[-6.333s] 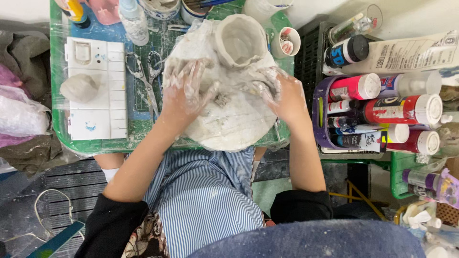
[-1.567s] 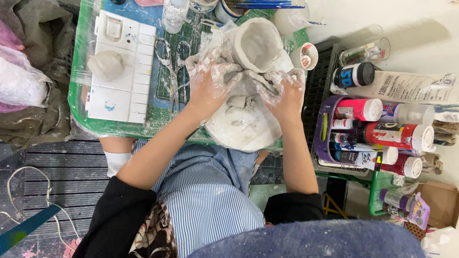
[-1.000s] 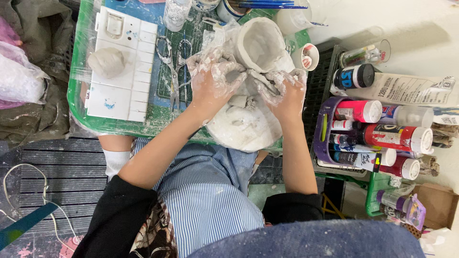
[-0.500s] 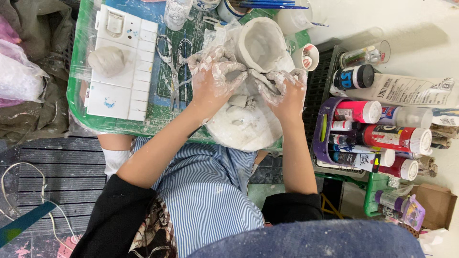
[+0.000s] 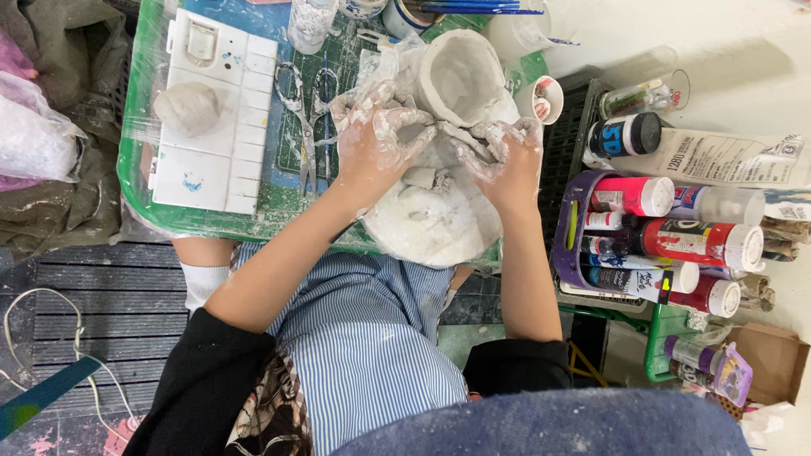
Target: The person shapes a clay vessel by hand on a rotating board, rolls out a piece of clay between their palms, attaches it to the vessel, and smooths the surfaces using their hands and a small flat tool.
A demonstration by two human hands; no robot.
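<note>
My left hand (image 5: 372,143) and right hand (image 5: 505,160), fingers clamped on a grey clay strip (image 5: 460,137), work over the round board (image 5: 431,224); the clay pot (image 5: 460,80) sits at twelve o'clock, the palette (image 5: 215,118) at ten.

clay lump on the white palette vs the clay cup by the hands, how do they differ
The clay lump is a solid, rounded blob; the clay cup is hollow, with an open mouth and thin walls. The lump sits alone on the white palette, untouched; the cup stands on a round clay-smeared board right by the left hand and right hand. The cup looks larger. Both are the same pale grey.
</note>
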